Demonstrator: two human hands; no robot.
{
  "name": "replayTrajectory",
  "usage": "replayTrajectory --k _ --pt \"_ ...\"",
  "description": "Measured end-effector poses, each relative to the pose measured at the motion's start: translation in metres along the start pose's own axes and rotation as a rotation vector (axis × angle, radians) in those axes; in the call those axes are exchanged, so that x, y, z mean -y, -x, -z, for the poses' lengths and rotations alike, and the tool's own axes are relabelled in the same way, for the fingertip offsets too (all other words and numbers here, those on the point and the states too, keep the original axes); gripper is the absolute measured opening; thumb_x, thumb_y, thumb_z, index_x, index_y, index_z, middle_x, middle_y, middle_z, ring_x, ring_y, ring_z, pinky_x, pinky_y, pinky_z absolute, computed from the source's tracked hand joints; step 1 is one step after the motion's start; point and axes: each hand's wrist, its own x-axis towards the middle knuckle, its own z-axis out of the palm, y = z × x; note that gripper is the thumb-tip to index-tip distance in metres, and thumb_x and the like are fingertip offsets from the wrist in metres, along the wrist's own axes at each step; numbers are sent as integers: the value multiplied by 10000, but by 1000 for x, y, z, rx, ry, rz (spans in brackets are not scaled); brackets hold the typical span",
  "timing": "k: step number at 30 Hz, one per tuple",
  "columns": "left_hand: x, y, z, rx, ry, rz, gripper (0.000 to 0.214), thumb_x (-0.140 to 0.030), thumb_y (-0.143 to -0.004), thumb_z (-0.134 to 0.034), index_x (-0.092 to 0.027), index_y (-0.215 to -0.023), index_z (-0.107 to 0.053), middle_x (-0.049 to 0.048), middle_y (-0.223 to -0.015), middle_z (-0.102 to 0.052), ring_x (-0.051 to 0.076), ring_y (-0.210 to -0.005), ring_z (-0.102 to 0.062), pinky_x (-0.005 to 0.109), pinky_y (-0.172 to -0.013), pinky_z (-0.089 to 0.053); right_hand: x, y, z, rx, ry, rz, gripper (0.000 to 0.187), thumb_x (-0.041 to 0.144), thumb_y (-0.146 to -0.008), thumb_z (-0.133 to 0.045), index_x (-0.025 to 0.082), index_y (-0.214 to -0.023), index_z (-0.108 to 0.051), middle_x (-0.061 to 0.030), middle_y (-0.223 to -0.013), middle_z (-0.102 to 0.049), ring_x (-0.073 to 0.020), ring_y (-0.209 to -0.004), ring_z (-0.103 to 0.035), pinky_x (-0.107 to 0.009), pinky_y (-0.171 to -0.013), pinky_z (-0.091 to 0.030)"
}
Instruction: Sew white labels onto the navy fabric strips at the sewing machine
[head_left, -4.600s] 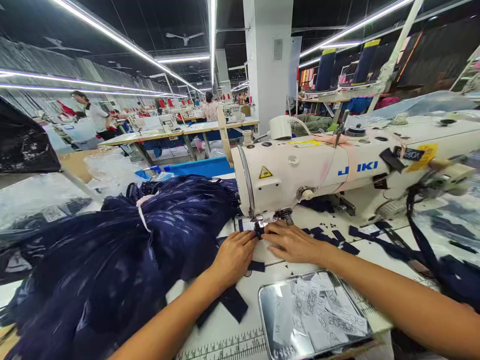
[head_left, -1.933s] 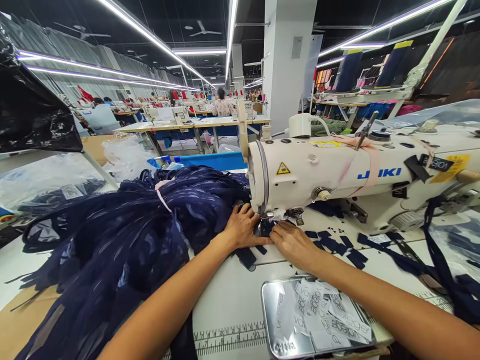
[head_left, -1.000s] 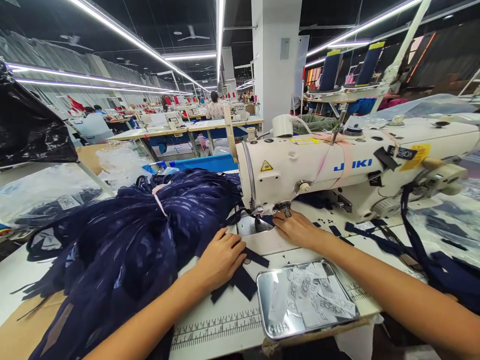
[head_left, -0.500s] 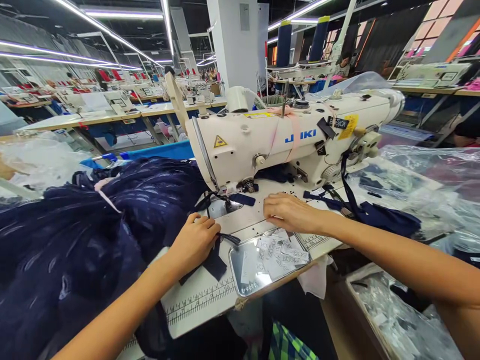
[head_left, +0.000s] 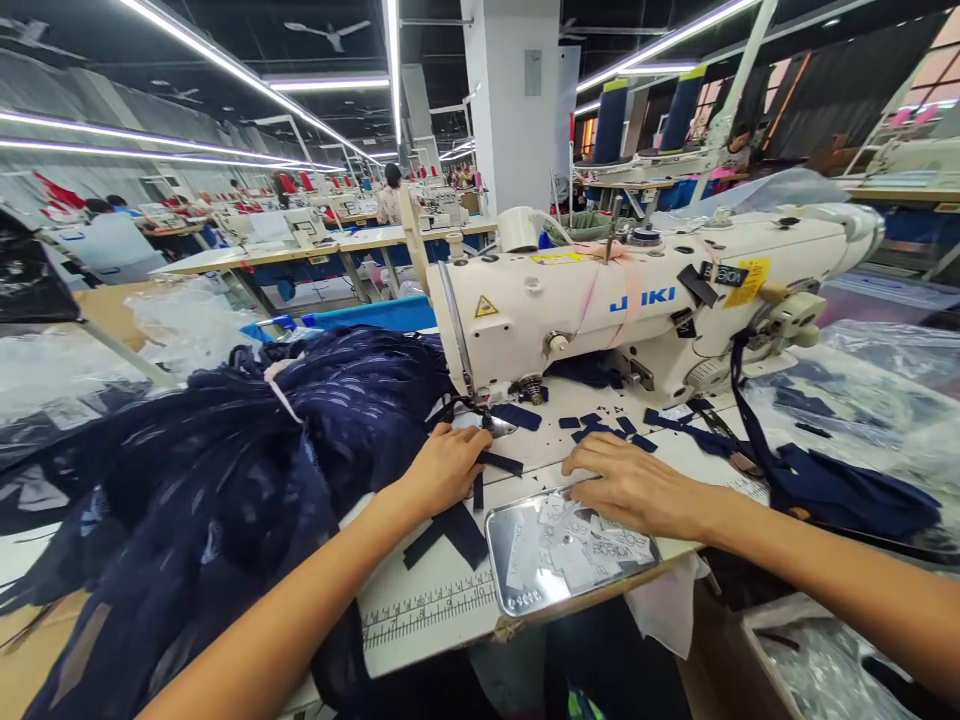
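Observation:
My left hand (head_left: 448, 468) lies on the machine bed just in front of the needle area, its fingers bent and pressed together on a narrow navy fabric strip (head_left: 501, 463). More dark strip pieces (head_left: 461, 532) lie under and below that hand. My right hand (head_left: 634, 487) hovers at the far edge of a shallow metal tray (head_left: 517, 590), fingers curved and thumb apart, with nothing visible between them. Printed white labels (head_left: 585, 550) are spread in the tray. The white sewing machine (head_left: 570, 300) stands behind both hands, with a navy piece (head_left: 517, 416) near its presser foot.
A large tied bundle of navy fabric (head_left: 360, 390) fills the left side. Small navy scraps (head_left: 592, 422) dot the bed, and a navy strap piece (head_left: 847, 490) lies at the right. Clear plastic (head_left: 900, 390) covers the right side. A box of plastic bags (head_left: 817, 650) stands below.
The view has shifted, moving the scene right and down. My right hand has come back from the bed to the tray, uncovering scraps. My left hand has moved slightly closer to the needle.

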Motion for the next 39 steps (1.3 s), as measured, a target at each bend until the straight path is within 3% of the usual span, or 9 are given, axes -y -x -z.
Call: replayTrajectory --k 3,8,12,16,21,25,28,32,39 --pt "-1 7 -1 -37 -26 -3 149 -118 -800 -517 -162 -938 -550 73 -992 -561 203 -891 -527 323 -766 -356 -2 1 5 -68 -8 -46 238 150 -874 -397 175 -770 -609 -86 -930 -544 -168 -847 -475 -303 -723 -359" --pt "-5 6 -5 -55 -50 9 73 -167 -803 -530 -159 -843 -590 72 -921 -560 214 -848 -507 336 -734 -358 -2 2 3 -142 68 -84 288 188 -904 -358 167 -800 -626 -32 -643 -528 -127 -602 -469 -280 -607 -337" --pt "-11 3 -10 -109 23 -3 128 -129 -825 -441 -148 -776 -558 64 -821 -573 208 -787 -514 344 -717 -361 0 0 -4 -235 -92 -141 282 217 -909 -362 165 -888 -639 -44 -669 -617 -120 -587 -522 -281 -652 -390" --pt "-18 3 -17 -311 370 148 187 -114 -834 -348 -163 -849 -528 35 -754 -581 168 -700 -531 295 -681 -390 5 -9 -11 -277 -327 -324 232 277 -863 -439 190 -849 -653 -41 -754 -668 -147 -666 -576 -289 -688 -431" --pt "-18 3 -19 -501 868 344 129 -264 -762 -484 -185 -754 -585 -13 -641 -572 136 -577 -519 235 -556 -390 9 -31 -15 -267 -649 -683 208 319 -778 -477 189 -853 -621 22 -549 -593 -131 -509 -522 -264 -565 -416" --pt "-15 5 -16 -553 1139 500 280 -408 -612 -638 -154 -541 -545 -38 -498 -477 94 -460 -427 200 -442 -333 11 -49 -14 -454 -830 -701 209 377 -697 -557 179 -653 -604 -18 -707 -604 -152 -678 -541 -274 -636 -405" --pt "-15 7 -14 -518 1351 595 353 -473 -542 -677 -143 -551 -552 -45 -470 -454 77 -405 -388 187 -376 -306 18 -64 -15 -598 -997 -730 219 404 -640 -623 185 -644 -628 -33 -813 -590 -166 -782 -527 -289 -704 -402" --pt "-16 10 -11 -504 1525 570 347 -442 -510 -721 -128 -592 -596 -28 -505 -511 72 -416 -412 180 -389 -334 33 -87 -23 -666 -1287 -789 223 401 -567 -693 190 -615 -642 -43 -1001 -588 -192 -926 -510 -301 -791 -390" --pt "-20 17 -2 -565 1578 500 311 -446 -586 -691 -137 -585 -655 -7 -567 -565 75 -505 -457 175 -489 -370 35 -118 -44 -770 -1380 -830 215 382 -561 -680 178 -571 -613 20 -607 -561 -133 -645 -471 -291 -696 -379"
